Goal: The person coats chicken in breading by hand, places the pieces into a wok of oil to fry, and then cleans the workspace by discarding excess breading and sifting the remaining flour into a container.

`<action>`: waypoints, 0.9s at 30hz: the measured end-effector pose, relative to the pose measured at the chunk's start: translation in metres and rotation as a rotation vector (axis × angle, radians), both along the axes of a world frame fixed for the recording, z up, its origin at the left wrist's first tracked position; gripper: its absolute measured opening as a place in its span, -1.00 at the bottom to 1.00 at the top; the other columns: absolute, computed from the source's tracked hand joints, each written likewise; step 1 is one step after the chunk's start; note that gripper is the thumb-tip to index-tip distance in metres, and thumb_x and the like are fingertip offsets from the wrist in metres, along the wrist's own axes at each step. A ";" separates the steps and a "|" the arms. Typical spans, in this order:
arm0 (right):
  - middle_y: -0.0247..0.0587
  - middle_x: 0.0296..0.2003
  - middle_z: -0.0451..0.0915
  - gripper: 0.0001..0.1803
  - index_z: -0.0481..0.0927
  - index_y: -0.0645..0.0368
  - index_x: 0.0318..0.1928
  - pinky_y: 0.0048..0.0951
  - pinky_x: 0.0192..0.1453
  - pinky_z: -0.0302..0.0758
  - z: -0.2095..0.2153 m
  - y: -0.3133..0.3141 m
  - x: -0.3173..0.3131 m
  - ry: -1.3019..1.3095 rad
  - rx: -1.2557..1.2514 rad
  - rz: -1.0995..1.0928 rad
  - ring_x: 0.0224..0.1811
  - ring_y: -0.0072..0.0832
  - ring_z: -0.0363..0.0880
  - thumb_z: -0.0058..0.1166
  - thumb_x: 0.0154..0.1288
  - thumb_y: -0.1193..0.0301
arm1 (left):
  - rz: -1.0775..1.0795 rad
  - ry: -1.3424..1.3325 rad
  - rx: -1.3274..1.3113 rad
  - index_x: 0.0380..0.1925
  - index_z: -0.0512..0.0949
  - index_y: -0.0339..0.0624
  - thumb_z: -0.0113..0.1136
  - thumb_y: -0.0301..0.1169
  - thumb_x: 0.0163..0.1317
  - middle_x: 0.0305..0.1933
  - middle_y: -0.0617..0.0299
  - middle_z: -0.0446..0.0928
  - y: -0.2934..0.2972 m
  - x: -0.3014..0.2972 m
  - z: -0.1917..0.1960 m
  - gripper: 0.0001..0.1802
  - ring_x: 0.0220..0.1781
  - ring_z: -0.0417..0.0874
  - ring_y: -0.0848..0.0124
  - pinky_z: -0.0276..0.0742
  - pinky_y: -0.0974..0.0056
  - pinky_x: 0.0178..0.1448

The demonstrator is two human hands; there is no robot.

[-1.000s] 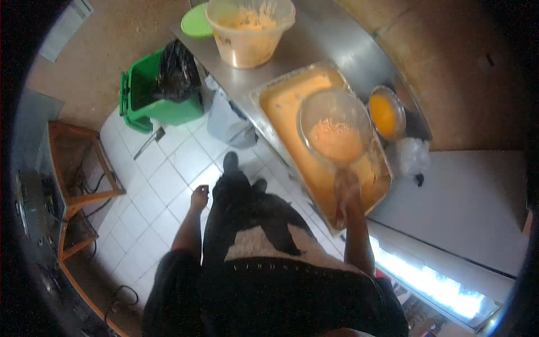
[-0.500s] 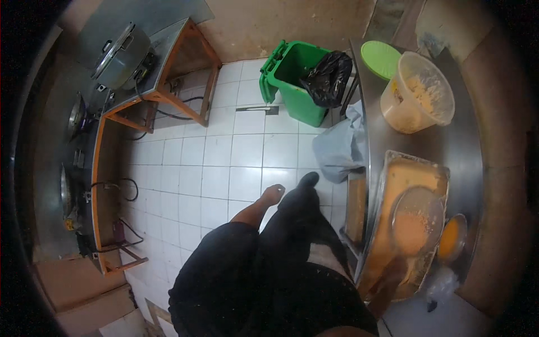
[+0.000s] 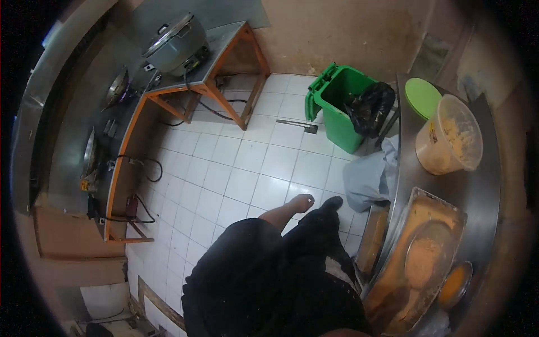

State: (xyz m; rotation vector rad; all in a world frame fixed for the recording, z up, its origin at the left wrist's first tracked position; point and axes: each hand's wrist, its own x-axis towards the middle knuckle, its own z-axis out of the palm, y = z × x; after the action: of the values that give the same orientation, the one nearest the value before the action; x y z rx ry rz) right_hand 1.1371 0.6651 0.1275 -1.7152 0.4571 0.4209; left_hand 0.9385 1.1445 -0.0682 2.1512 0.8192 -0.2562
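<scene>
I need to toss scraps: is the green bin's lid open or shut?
Open. The green bin shows its lid flipped back to one side, and a black bag sticks out of the uncovered top.

Left hand (image 3: 304, 203) hangs loosely at the side; right hand seems hidden.

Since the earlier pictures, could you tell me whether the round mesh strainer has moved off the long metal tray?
No. The round mesh strainer lies over the long metal tray beside the small orange-filled bowl, as before; only the camera swung round.
</scene>
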 end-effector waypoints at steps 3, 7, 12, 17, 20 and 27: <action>-0.25 -0.22 0.47 -0.65 0.46 0.19 0.07 -0.49 -0.21 0.44 -0.005 -0.021 -0.015 0.006 0.000 -0.040 -0.23 -0.49 0.44 -0.06 0.43 0.24 | -0.175 0.022 0.080 -0.11 0.60 -0.11 0.06 -0.14 0.28 -0.10 -0.09 0.61 0.005 0.014 -0.008 -0.66 -0.08 0.63 -0.03 0.53 0.06 0.05; -0.25 -0.24 0.47 -0.65 0.47 0.19 0.07 -0.50 -0.22 0.43 -0.013 -0.023 -0.020 0.001 0.012 -0.083 -0.24 -0.49 0.44 -0.05 0.43 0.24 | -0.043 -0.004 0.009 -0.08 0.60 -0.09 0.05 -0.12 0.30 -0.08 -0.07 0.62 -0.002 0.023 -0.007 -0.65 -0.03 0.63 0.03 0.51 0.04 0.10; -0.26 -0.25 0.46 -0.65 0.47 0.19 0.07 -0.50 -0.24 0.42 -0.005 -0.031 -0.024 -0.029 0.024 -0.154 -0.26 -0.48 0.43 -0.04 0.42 0.24 | -0.225 -0.022 0.021 -0.11 0.60 -0.14 0.04 -0.18 0.31 -0.03 -0.05 0.60 0.007 0.036 -0.029 -0.67 0.03 0.60 0.02 0.48 0.08 0.16; -0.26 -0.27 0.46 -0.66 0.47 0.19 0.07 -0.51 -0.25 0.42 0.004 -0.026 -0.007 0.021 0.119 -0.089 -0.27 -0.48 0.42 -0.03 0.42 0.25 | -0.300 -0.024 0.229 -0.16 0.60 -0.29 -0.01 -0.27 0.30 -0.02 -0.05 0.59 0.049 -0.011 -0.078 -0.67 0.02 0.60 0.10 0.47 0.10 0.15; -0.26 -0.28 0.45 -0.66 0.48 0.19 0.07 -0.52 -0.26 0.41 0.010 -0.028 -0.015 0.064 0.359 -0.311 -0.28 -0.48 0.42 -0.03 0.42 0.25 | -0.287 -0.110 0.227 -0.06 0.56 -0.26 0.06 -0.16 0.29 -0.09 -0.05 0.63 0.066 -0.004 -0.068 -0.59 -0.01 0.64 0.09 0.50 0.12 0.12; -0.06 0.00 0.48 -0.58 0.50 0.24 0.08 -0.36 0.06 0.43 0.063 0.029 -0.031 -0.261 -0.333 0.119 -0.02 -0.29 0.47 -0.10 0.44 0.17 | -0.318 0.031 -0.001 -0.11 0.59 -0.17 -0.03 -0.13 0.32 -0.14 -0.07 0.63 0.051 0.017 -0.043 -0.62 -0.03 0.62 -0.01 0.51 0.05 0.09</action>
State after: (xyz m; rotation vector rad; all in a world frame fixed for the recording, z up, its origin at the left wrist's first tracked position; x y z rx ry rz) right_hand 1.1058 0.6942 0.1902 -2.0942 0.2436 0.2075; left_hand 0.9554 1.1957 -0.1110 2.2760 0.4896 -0.4530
